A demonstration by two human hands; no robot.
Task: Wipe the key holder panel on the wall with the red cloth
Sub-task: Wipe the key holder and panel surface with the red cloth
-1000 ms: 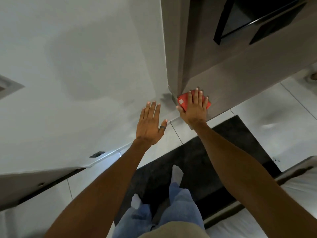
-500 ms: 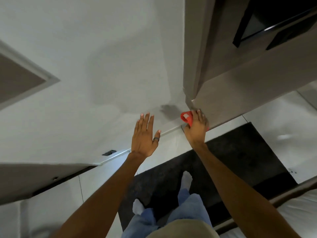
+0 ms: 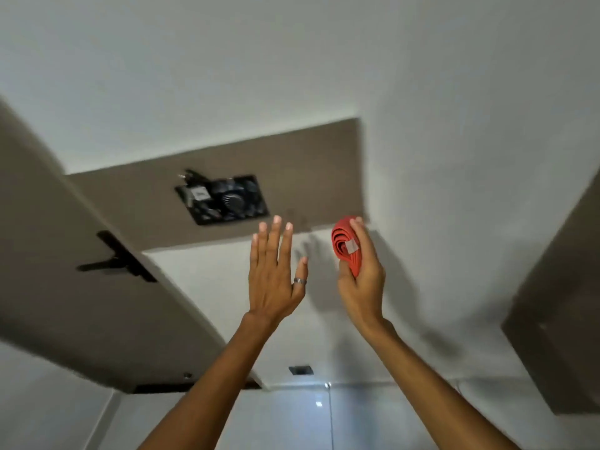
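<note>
A brown key holder panel (image 3: 292,164) runs across the white wall, with a dark recess (image 3: 224,199) full of black items set into it. My right hand (image 3: 360,274) is raised just below the panel's right end and grips a folded red cloth (image 3: 345,245) with a small grey tag. The cloth is off the wall, close to the panel's lower right corner. My left hand (image 3: 276,274) is held up flat with fingers apart, holding nothing, below the recess. A ring sits on its thumb.
A brown door (image 3: 71,287) with a black lever handle (image 3: 120,258) stands to the left. A brown cabinet side (image 3: 558,319) juts in at the right. A small dark wall plate (image 3: 300,370) sits low on the wall, above pale floor tiles.
The view swung up from the floor and cabinet base to the wall panel. Both hands rose; the right hand lifted the cloth off the cabinet and now holds it bunched near the panel.
</note>
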